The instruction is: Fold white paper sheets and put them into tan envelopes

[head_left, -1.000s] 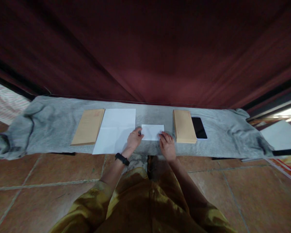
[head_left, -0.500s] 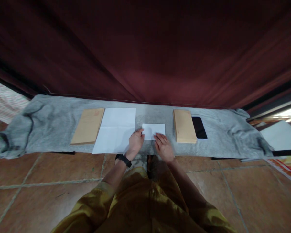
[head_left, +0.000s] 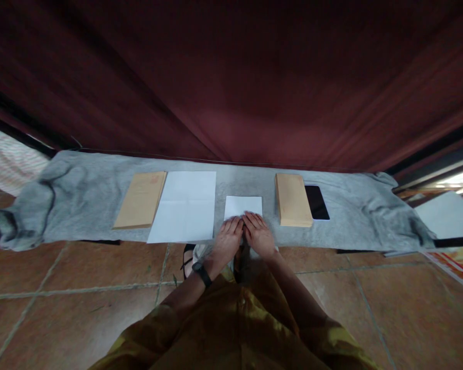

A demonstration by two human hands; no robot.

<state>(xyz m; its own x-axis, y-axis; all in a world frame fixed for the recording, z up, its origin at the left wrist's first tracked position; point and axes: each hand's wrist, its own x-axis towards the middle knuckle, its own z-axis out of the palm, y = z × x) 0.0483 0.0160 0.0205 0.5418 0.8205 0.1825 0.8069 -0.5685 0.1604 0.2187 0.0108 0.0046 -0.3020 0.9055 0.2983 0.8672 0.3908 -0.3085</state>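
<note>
A small folded sheet of white paper (head_left: 243, 205) lies on the grey cloth in front of me. My left hand (head_left: 228, 237) rests flat over its near left part, fingers stretched forward. Beside it, my right hand (head_left: 259, 233) lies on the near right part, fingers out flat. The fingertips of both hands almost meet at the middle of the paper, and its near edge is hidden beneath them. To the left of my hands is a larger stack or sheet of white paper (head_left: 185, 205) with a faint crease across it.
A stack of brown envelopes (head_left: 141, 200) lies at the left, touching the large white paper. Another brown envelope stack (head_left: 293, 200) is at the right, partly over a dark-screened phone or tablet (head_left: 317, 203). Grey cloth (head_left: 355, 210) covers the narrow table; a dark red curtain (head_left: 231, 92) hangs behind.
My left hand has moved right from the small paper's left edge onto its near part. My right hand has shifted slightly, and the two hands now lie side by side.
</note>
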